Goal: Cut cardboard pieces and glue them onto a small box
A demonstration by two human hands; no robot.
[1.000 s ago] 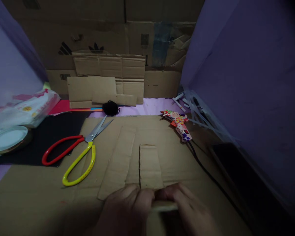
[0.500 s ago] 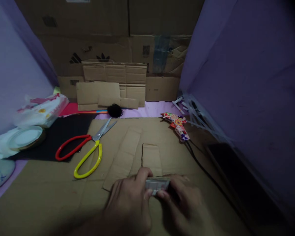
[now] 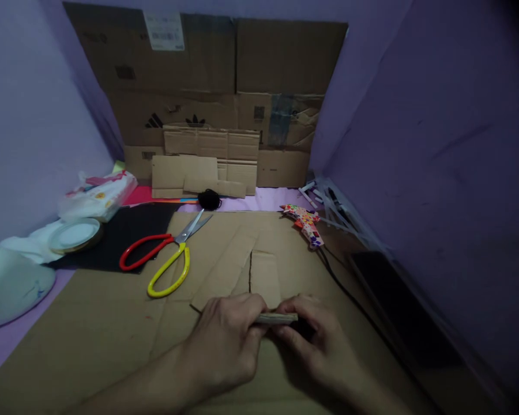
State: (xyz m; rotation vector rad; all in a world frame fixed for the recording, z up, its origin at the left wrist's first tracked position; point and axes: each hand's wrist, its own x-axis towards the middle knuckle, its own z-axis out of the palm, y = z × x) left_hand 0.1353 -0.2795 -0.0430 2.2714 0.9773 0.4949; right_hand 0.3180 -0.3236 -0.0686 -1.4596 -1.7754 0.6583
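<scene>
Left of the left grip [image 3: 225,334], a brown cardboard sheet [image 3: 108,340] ran out to its slanting edge, giving room for sideways movement; right of the right grip [image 3: 318,334], a black cord [image 3: 343,288] and dark flat slab [image 3: 402,305] narrowed the way toward the purple wall [image 3: 441,155]. The left grip was closed on a small, thick, layered tan cardboard piece [image 3: 281,318]; the right grip pinched its right end between thumb and fingers. On the surface, red-and-yellow-handled steel scissors [image 3: 182,236] lay ahead-left of the left grip, two tan cardboard strips [image 3: 266,274] just ahead of both grips, and a flower-patterned glue gun [image 3: 303,221] farther ahead.
</scene>
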